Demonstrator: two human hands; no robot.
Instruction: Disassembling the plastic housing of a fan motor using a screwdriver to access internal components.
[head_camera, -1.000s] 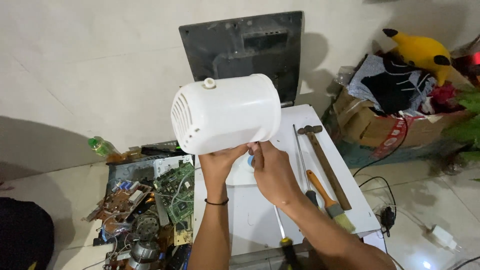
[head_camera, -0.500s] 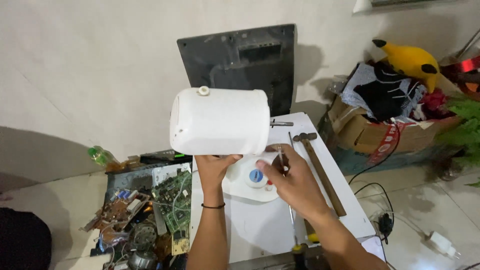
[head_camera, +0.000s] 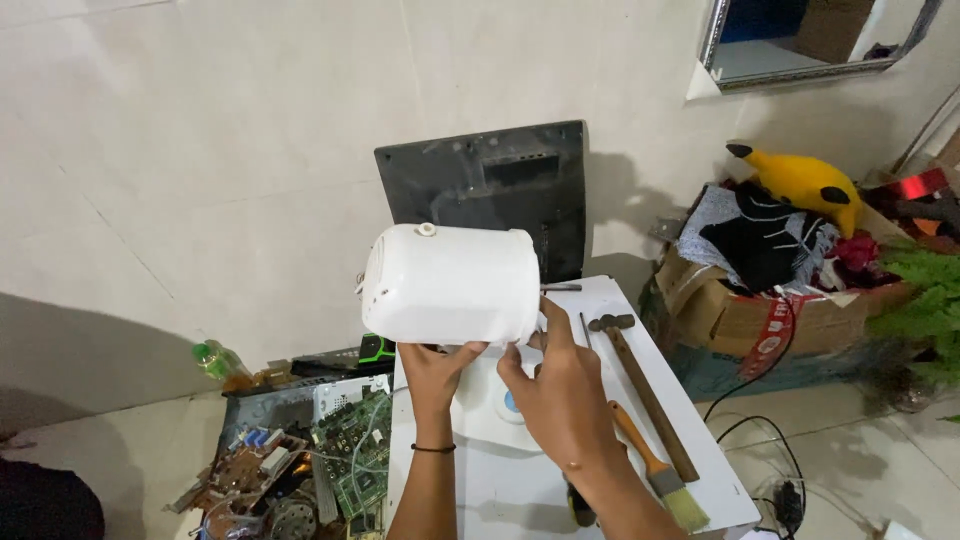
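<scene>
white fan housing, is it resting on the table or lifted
Lifted: the white fan housing is off the white table, left hand beneath, right hand at its lower edge.
</scene>
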